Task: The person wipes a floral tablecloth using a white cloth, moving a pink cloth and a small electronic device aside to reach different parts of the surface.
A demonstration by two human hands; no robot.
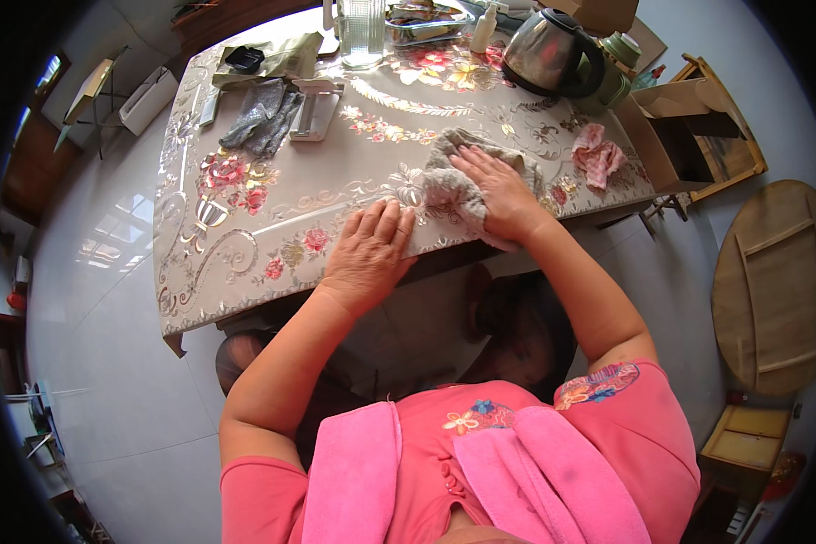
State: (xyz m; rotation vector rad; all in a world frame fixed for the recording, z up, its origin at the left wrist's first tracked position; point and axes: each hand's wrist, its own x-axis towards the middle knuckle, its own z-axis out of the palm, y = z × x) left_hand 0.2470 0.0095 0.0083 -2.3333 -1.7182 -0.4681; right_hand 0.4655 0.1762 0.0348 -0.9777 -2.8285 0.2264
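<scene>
My right hand (495, 187) lies over a crumpled grey terry cloth (447, 185), holding it against the tabletop near the front edge. Part of the cloth hangs over that edge, and my palm hides some of it. My left hand (372, 246) rests palm down at the same edge, to the left of the cloth, with nothing in it. Under both hands is a table with a beige floral tablecloth (326, 183). A pink checked rag (597, 156) lies bunched up to the right of my right hand.
At the back stand a glass pitcher (361, 34), a pump bottle (484, 30) and an electric kettle (547, 54). Grey plastic film (262, 115) and a white holder (315, 112) lie at left. A cardboard box (670, 136) and a round wooden tabletop (772, 285) are at right.
</scene>
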